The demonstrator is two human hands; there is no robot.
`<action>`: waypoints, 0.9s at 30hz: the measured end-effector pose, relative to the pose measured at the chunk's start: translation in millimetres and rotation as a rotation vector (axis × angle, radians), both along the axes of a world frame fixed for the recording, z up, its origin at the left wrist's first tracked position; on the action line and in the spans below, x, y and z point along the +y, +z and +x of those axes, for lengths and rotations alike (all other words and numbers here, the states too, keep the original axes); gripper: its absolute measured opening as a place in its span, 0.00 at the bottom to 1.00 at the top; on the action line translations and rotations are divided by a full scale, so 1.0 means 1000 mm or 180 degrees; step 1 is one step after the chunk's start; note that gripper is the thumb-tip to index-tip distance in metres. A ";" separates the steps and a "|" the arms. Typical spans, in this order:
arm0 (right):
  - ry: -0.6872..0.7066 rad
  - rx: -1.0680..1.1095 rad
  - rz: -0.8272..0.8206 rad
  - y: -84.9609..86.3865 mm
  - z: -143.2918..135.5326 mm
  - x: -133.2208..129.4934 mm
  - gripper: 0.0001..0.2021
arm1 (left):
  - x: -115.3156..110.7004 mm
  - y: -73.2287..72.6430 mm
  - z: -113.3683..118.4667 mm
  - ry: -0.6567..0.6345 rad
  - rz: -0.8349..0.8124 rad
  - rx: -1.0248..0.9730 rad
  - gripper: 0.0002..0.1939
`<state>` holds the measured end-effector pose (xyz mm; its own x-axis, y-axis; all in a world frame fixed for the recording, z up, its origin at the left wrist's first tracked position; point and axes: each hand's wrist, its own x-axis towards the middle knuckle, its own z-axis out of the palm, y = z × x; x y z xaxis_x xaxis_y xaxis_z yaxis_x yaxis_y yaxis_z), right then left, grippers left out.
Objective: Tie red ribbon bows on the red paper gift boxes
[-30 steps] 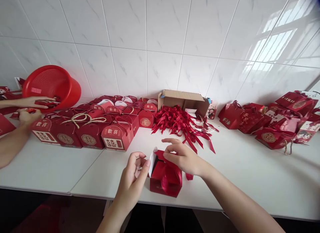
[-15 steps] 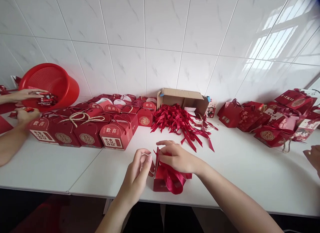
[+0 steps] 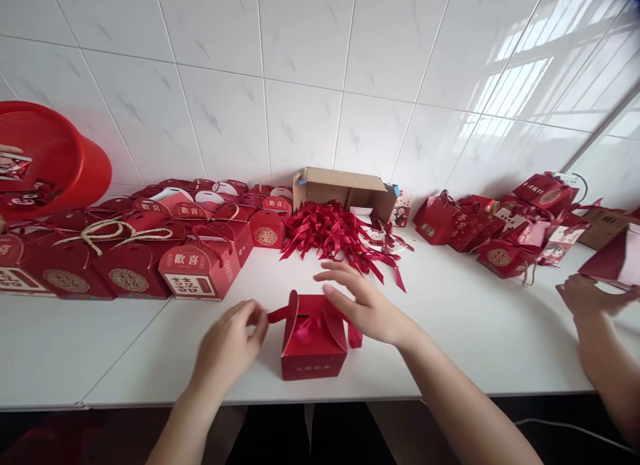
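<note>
A small red gift box (image 3: pixel 314 362) stands on the white table in front of me, its two rounded side flaps upright. Red ribbon (image 3: pixel 280 314) runs out of the left flap, and my left hand (image 3: pixel 235 335) pinches its end. More ribbon shows inside the box, and a loop of it hangs outside the right flap. Over the box's right side is my right hand (image 3: pixel 367 305), fingers apart and holding nothing I can see; it may touch the flap. Behind the box, a pile of red ribbons (image 3: pixel 330 232) spills from a cardboard box (image 3: pixel 345 178).
Rows of red gift boxes (image 3: pixel 195 268) stand at the left, beside a tipped red plastic basket (image 3: pixel 95 165) with another person's fingers in it. More gift boxes (image 3: pixel 503 258) are heaped at the right. Another person's hand (image 3: pixel 593 295) holds a box at the far right.
The ribbon bunched over the box now passes through it, its left end drawn out by my left hand. My right hand has come off the ribbon and opened. The view has shifted right.
</note>
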<state>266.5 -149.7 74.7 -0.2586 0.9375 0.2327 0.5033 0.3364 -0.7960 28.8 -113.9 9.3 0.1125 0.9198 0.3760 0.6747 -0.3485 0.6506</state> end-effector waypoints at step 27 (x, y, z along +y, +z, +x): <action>-0.0469 0.5307 -0.1473 -0.093 -0.009 -0.046 0.05 | -0.028 -0.014 0.018 -0.0351 -0.1069 -0.1791 0.26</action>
<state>257.8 -196.1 -18.2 0.0467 0.9899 -0.1337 -0.8881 -0.0201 -0.4591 47.0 -142.4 -5.1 0.0830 0.9915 0.0998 0.1724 -0.1129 0.9785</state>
